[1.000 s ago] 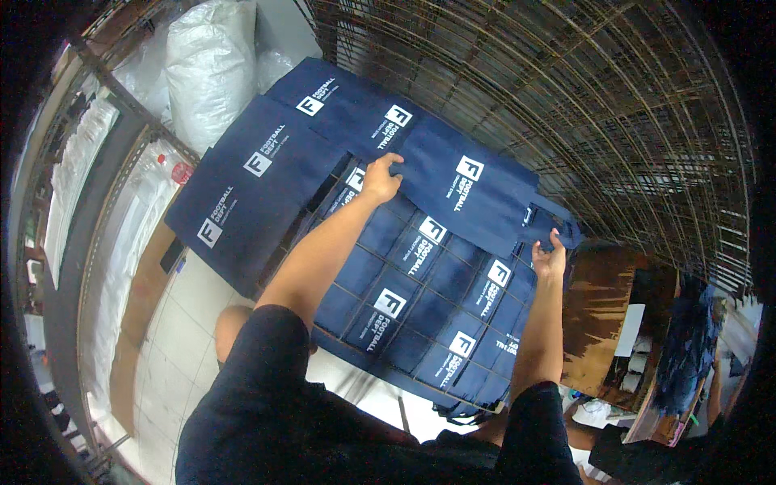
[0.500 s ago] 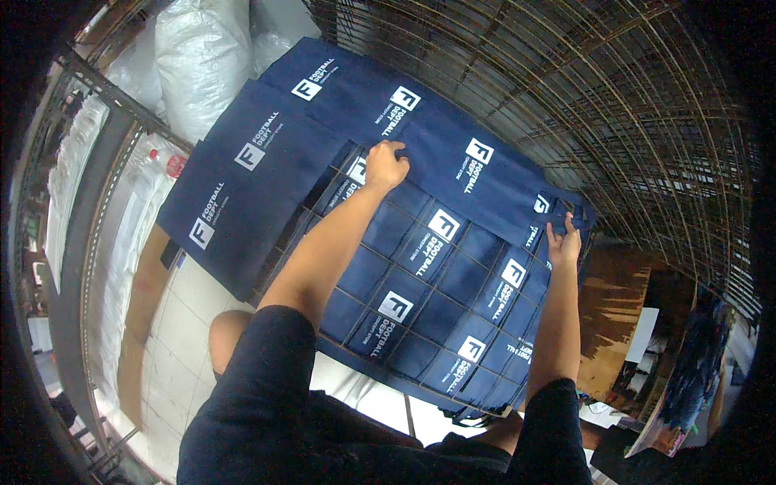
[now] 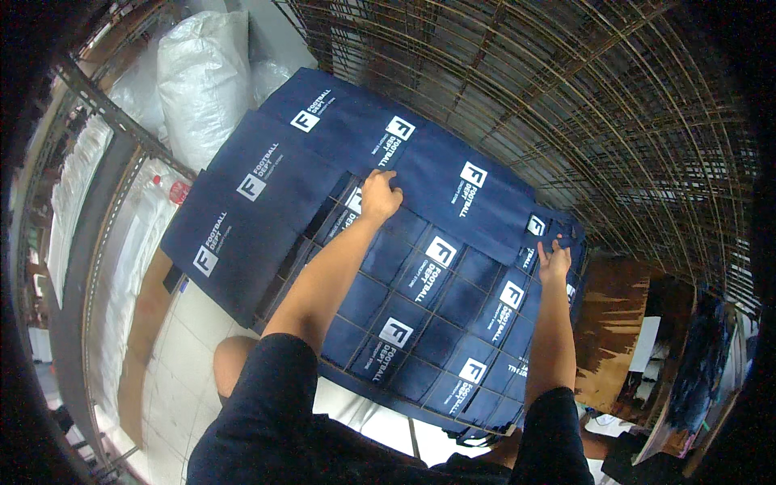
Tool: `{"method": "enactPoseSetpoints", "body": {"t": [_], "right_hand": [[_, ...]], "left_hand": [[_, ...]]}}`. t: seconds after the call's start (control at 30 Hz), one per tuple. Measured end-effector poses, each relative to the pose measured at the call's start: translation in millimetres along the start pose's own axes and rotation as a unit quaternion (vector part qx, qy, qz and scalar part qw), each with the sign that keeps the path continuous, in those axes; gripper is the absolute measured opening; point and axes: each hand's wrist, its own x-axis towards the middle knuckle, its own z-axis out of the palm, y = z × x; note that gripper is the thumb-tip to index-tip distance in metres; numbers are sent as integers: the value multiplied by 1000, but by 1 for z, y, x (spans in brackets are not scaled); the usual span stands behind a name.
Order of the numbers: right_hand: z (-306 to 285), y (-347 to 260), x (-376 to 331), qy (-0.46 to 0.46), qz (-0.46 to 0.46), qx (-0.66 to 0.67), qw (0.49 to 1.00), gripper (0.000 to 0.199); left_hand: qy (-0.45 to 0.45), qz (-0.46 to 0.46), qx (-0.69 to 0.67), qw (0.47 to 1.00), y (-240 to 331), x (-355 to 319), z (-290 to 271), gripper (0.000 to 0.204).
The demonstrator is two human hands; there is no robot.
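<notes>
Navy fabric panels with white prints lie across a wire rack, whose thin grid bars run over more printed navy fabric underneath. My left hand has its fingers curled at the near edge of the long upper panel, close to the rack's middle. At that panel's right end, by a cut-out like a handle slot, my right hand grips the edge between thumb and fingers. Another navy panel covers the left part of the rack. The undersides of both grips are hidden by the cloth.
Tall wire racks stand upright behind, from the centre to the right. White sacks and a bottle with a red label are at the left. A metal shelf frame borders that side; a brown board is at right.
The rack and fabric sit lower in view, apparently as the head tilted. Both hands stay at the same panel edge, and its right end lies slightly differently under my right hand.
</notes>
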Motion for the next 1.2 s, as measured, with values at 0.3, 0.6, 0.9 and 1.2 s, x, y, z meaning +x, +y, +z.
{"method": "enactPoseSetpoints", "body": {"t": [0.3,0.6,0.9,1.2], "right_hand": [[-9,11,13,-16,-11,16,1000,31],[-11,16,17,61,-2,-38,997,68],[-118,-1,-86,128,-171,-308,927,68],[-257,-160,-228,167,-473,-469,727,26]], "left_hand": [[17,32,12,999,-6,1,3,39],[45,65,44,996,1,-1,2,41],[14,216,52,975,34,-88,-65,47],[-426,120,-91,892,85,-262,-163,66]]}}
